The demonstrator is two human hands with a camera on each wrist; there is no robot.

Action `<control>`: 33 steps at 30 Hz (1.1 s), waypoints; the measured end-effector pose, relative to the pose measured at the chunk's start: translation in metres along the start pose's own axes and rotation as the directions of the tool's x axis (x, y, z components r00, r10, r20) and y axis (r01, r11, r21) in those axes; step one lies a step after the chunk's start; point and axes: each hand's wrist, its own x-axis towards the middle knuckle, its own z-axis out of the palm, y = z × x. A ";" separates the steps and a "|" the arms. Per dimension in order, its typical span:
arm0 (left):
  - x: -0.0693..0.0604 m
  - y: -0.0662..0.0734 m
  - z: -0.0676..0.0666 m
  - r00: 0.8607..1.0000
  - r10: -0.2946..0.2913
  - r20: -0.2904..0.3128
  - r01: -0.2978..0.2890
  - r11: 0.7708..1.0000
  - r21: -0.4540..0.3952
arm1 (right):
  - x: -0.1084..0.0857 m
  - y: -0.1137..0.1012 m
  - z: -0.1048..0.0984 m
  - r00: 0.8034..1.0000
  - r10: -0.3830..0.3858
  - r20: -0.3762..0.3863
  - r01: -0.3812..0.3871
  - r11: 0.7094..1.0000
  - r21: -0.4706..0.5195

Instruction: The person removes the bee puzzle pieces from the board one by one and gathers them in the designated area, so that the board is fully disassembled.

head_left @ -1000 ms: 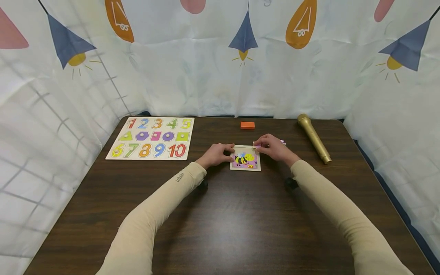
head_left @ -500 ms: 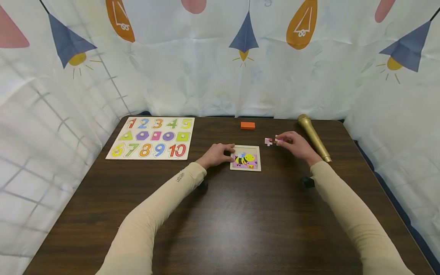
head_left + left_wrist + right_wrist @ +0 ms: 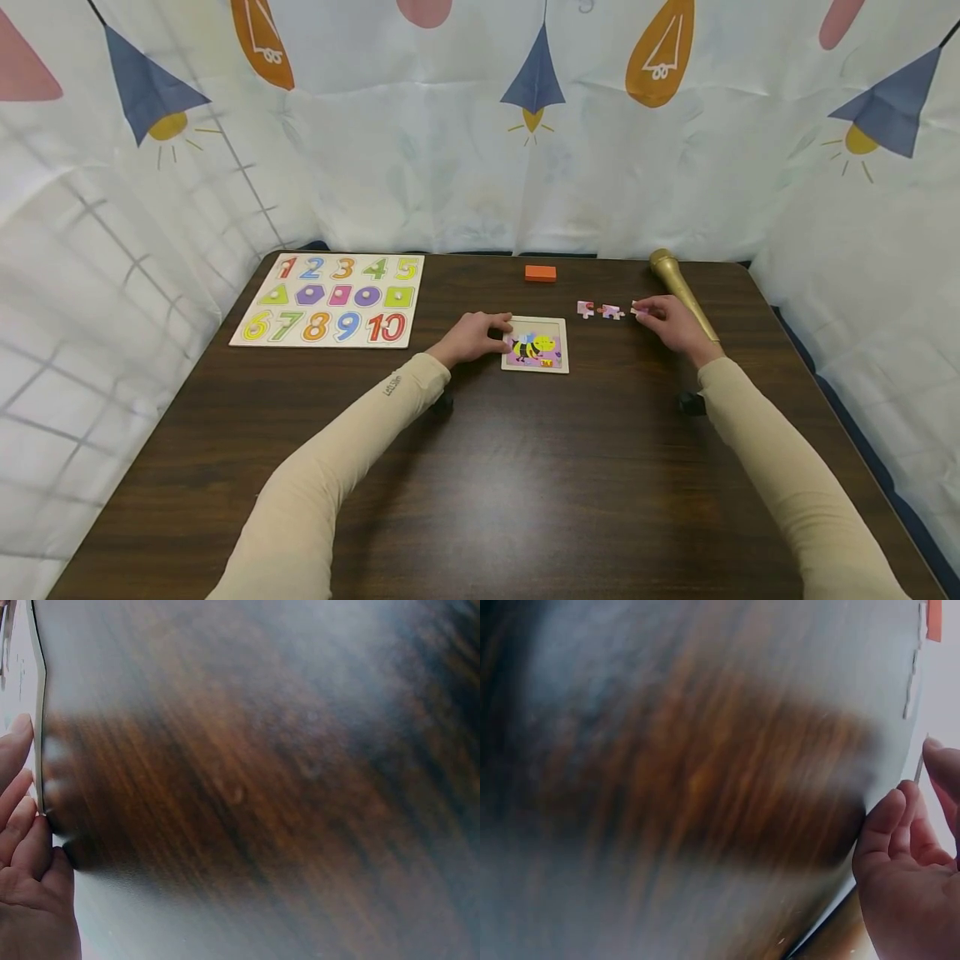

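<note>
A small square jigsaw puzzle (image 3: pixel 535 343) with a bee picture lies in a pale wooden frame near the middle of the table. My left hand (image 3: pixel 472 337) holds the frame's upper left edge, thumb and fingers against it. In the left wrist view, that hand (image 3: pixel 30 855) bends its fingers along the pale edge. To the right, two loose pink puzzle pieces (image 3: pixel 611 312) lie apart in a row. At the row's right end, my right hand (image 3: pixel 675 325) pinches another puzzle piece (image 3: pixel 636 308), mostly hidden by the fingers. The right wrist view shows this hand (image 3: pixel 907 847) with a thin edge between thumb and fingers.
A number-and-shape board (image 3: pixel 326 302) lies at the back left. An orange block (image 3: pixel 540 273) sits near the back edge. Just behind my right hand lies a gold microphone-shaped tube (image 3: pixel 671 271), partly covered by it. A patterned curtain (image 3: pixel 450 167) stands behind the table.
My right hand has moved from the puzzle's upper right corner to the right, along the row of loose pieces. Two pieces are now uncovered. My left hand has stayed on the frame.
</note>
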 end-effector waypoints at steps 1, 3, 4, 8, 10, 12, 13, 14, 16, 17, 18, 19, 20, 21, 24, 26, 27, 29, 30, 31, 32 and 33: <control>0.000 0.000 0.000 1.000 0.001 0.001 -0.001 1.000 0.001 | -0.001 0.001 0.000 1.000 0.002 0.000 -0.002 1.000 -0.004; 0.000 0.000 0.000 1.000 0.002 0.004 -0.002 1.000 0.001 | -0.001 0.002 -0.001 1.000 0.000 0.000 0.000 1.000 -0.004; 0.000 0.000 0.000 1.000 0.002 0.004 -0.002 1.000 0.003 | -0.002 0.002 -0.001 1.000 -0.005 -0.002 0.005 1.000 -0.005; 0.000 0.000 0.000 1.000 0.001 0.004 -0.001 1.000 0.005 | -0.001 0.005 -0.001 1.000 -0.018 0.002 0.018 0.999 -0.028; 0.000 0.000 0.000 1.000 -0.002 0.005 0.002 1.000 0.007 | -0.001 0.006 0.000 1.000 -0.020 0.007 0.020 0.998 -0.051; -0.001 0.000 -0.001 1.000 -0.005 0.006 0.005 1.000 0.006 | -0.001 0.007 0.001 1.000 -0.017 0.014 0.018 0.997 -0.073; -0.001 0.001 -0.001 1.000 -0.007 0.007 0.007 1.000 0.005 | -0.001 0.007 0.001 1.000 -0.014 0.019 0.015 0.997 -0.082; -0.001 0.001 -0.001 1.000 -0.007 0.008 0.007 1.000 0.004 | -0.001 0.007 0.001 1.000 -0.009 0.024 0.011 0.996 -0.087; -0.001 0.002 -0.001 1.000 -0.010 0.009 0.010 1.000 0.004 | -0.001 0.006 0.000 1.000 0.000 0.031 0.003 0.996 -0.094; -0.001 0.002 -0.001 1.000 -0.011 0.010 0.011 1.000 0.003 | -0.002 0.004 0.000 0.999 0.004 0.035 -0.001 0.995 -0.095; -0.001 0.003 -0.001 1.000 -0.011 0.010 0.011 1.000 0.003 | -0.002 0.004 0.000 0.999 0.008 0.038 -0.004 0.995 -0.096; -0.001 0.003 -0.001 1.000 -0.011 0.009 0.011 1.000 0.002 | -0.002 0.003 -0.001 0.999 0.010 0.041 -0.006 0.996 -0.094; -0.001 0.003 -0.001 1.000 -0.010 0.008 0.010 1.000 0.004 | -0.002 0.003 -0.001 0.999 0.010 0.044 -0.006 0.995 -0.095; -0.001 0.003 -0.001 1.000 -0.009 0.006 0.009 1.000 0.004 | -0.002 0.002 -0.001 0.999 0.009 0.045 -0.005 0.995 -0.096; -0.002 0.003 -0.001 1.000 -0.005 0.003 0.005 1.000 0.005 | -0.001 0.002 -0.001 0.999 0.002 0.047 0.003 0.995 -0.096; -0.002 0.003 -0.002 1.000 -0.002 0.002 0.002 1.000 0.006 | -0.001 0.001 -0.001 0.999 -0.006 0.046 0.011 0.995 -0.097; -0.002 0.003 -0.002 1.000 -0.002 0.002 0.002 1.000 0.005 | -0.001 0.001 -0.001 0.999 -0.008 0.046 0.012 0.995 -0.096; -0.002 0.004 -0.002 1.000 -0.002 0.003 0.002 1.000 0.004 | -0.002 0.001 -0.001 0.999 -0.008 0.046 0.012 0.996 -0.094; -0.002 0.004 -0.002 1.000 -0.001 0.003 0.001 1.000 0.006 | -0.002 0.001 -0.001 0.999 -0.007 0.047 0.011 0.996 -0.094; -0.002 0.004 -0.002 1.000 -0.001 0.003 0.001 1.000 0.006 | -0.002 0.000 0.000 0.999 -0.005 0.047 0.010 0.996 -0.093; -0.002 0.004 -0.002 1.000 -0.003 0.003 0.003 1.000 0.006 | -0.002 0.000 0.000 0.999 -0.002 0.048 0.007 0.996 -0.092; -0.003 0.005 -0.002 1.000 -0.004 0.003 0.004 1.000 0.005 | -0.002 0.000 0.000 0.999 -0.002 0.049 0.006 0.996 -0.093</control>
